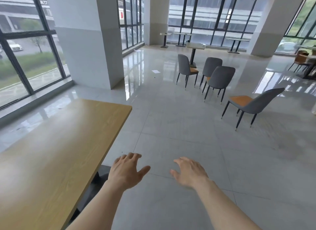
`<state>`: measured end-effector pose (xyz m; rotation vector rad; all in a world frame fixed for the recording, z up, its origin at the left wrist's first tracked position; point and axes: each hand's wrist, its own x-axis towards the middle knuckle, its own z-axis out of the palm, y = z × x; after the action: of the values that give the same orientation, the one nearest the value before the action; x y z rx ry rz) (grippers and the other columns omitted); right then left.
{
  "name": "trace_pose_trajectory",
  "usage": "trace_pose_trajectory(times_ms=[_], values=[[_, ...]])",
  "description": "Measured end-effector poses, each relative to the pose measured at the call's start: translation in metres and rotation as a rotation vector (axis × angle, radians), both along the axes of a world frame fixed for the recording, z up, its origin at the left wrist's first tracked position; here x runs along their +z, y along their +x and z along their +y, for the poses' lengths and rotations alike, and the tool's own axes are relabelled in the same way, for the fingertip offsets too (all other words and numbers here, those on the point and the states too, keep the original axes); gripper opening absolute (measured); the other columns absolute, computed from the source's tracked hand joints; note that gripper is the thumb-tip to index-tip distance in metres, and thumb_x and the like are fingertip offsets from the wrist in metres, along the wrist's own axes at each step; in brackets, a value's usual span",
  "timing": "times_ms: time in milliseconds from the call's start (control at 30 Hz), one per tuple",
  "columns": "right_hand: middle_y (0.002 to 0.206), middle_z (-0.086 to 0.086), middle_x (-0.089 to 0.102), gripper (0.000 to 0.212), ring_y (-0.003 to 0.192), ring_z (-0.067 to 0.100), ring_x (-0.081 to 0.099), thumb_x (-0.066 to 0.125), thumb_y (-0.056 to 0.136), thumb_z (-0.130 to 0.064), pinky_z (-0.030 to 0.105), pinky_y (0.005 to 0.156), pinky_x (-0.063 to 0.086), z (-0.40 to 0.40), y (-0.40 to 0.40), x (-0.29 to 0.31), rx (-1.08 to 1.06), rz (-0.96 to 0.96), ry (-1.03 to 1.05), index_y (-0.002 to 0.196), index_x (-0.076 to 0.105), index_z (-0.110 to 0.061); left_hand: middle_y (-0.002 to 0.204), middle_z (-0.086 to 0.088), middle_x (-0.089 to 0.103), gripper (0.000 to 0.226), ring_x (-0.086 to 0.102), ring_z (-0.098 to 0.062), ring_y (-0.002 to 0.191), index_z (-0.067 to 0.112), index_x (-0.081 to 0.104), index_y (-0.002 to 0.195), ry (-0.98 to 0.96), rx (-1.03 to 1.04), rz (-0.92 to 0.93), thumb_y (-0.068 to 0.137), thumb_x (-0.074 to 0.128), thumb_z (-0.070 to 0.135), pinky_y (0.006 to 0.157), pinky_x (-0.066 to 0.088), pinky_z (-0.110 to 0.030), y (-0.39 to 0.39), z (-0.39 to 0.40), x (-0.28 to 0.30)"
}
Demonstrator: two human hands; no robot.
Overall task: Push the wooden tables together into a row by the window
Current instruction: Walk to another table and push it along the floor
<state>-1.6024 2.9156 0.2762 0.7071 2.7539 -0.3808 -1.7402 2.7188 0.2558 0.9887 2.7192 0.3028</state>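
Observation:
A long light-wood table top (56, 152) runs along the left side of the view, next to the big window (25, 55). Its dark base (95, 183) shows below the right edge. My left hand (127, 169) hovers over the floor just right of that edge, fingers spread, holding nothing and not touching the wood. My right hand (189, 171) is held out beside it, also open and empty. Another small table (195, 45) stands far off in the middle of the room.
A white pillar (90, 41) rises beyond the table's far end. Three grey chairs (220, 79) cluster mid-room and a fourth chair (253, 104) stands to the right. More tables (237, 40) line the far windows. Glossy tiled floor (171, 127) stretches ahead, with paper scraps (156, 71).

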Motion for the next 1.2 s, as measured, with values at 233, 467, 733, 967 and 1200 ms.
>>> trace_pose_trajectory(times_ms=[233,467,733,967,1200], values=[[0.158,0.007,0.042,0.064,0.147,0.027,0.038,0.047,0.101,-0.058,0.037,0.12,0.03,0.137,-0.155,-0.033,0.014,-0.001,-0.022,0.153,0.042,-0.021,0.161,0.005,0.039,0.076,0.036,-0.02,0.148,0.03,0.034,0.156,-0.043,0.032,0.005,0.095,0.038,0.074,0.123,0.023,-0.039,-0.153,0.129,-0.02],[0.153,0.007,0.047,0.063,0.142,0.028,0.043,0.044,0.101,-0.059,0.036,0.116,0.035,0.289,-0.326,-0.019,0.043,-0.018,-0.023,0.15,0.045,-0.02,0.161,0.007,0.038,0.075,0.035,-0.018,0.149,0.032,0.034,0.156,-0.025,0.091,0.004,0.095,0.037,0.075,0.123,0.024,-0.039,-0.31,0.264,-0.003],[0.152,0.004,0.047,0.063,0.141,0.027,0.044,0.044,0.101,-0.059,0.037,0.116,0.035,0.378,-0.537,-0.03,0.151,-0.041,-0.014,0.152,0.044,-0.022,0.158,0.009,0.04,0.073,0.035,-0.017,0.147,0.033,0.036,0.154,-0.011,0.245,-0.056,0.094,0.039,0.074,0.122,0.025,-0.037,-0.495,0.342,-0.025],[0.159,0.004,0.039,0.065,0.146,0.026,0.037,0.042,0.102,-0.059,0.037,0.12,0.03,0.422,-0.719,-0.037,0.251,-0.097,0.002,0.156,0.037,-0.022,0.158,0.008,0.041,0.072,0.036,-0.018,0.147,0.032,0.036,0.154,0.051,0.337,-0.101,0.095,0.038,0.074,0.122,0.023,-0.038,-0.655,0.38,-0.05],[0.164,0.005,0.032,0.066,0.151,0.025,0.03,0.042,0.103,-0.058,0.034,0.122,0.024,0.435,-0.922,-0.021,0.418,-0.139,0.057,0.158,0.033,-0.022,0.158,0.008,0.042,0.071,0.036,-0.019,0.146,0.031,0.036,0.154,0.079,0.495,-0.123,0.096,0.038,0.072,0.122,0.023,-0.036,-0.82,0.39,-0.048]])
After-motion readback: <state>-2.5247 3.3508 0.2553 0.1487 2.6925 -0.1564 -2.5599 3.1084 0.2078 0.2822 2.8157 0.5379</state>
